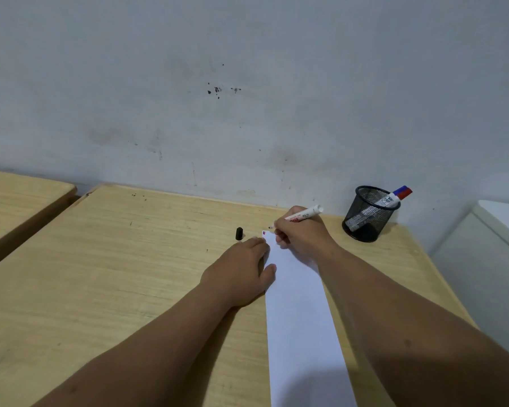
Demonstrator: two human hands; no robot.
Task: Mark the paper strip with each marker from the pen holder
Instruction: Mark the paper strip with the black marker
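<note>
A long white paper strip (300, 318) lies on the wooden table (115, 274), running from the near edge toward the wall. My right hand (301, 235) grips an uncapped white marker (304, 214), its dark tip just past the strip's far end. Small coloured marks (265, 232) show at the strip's far left corner. My left hand (241, 270) rests flat on the table, fingers pressing the strip's left edge. A black cap (239, 233) stands on the table just beyond my left hand. The black mesh pen holder (368, 214) at the back right holds markers with a blue and a red cap (401, 193).
A stained grey wall rises behind the table. A second wooden table (18, 201) stands to the left across a narrow gap. A white cabinet or appliance (488, 259) stands close to the table's right side.
</note>
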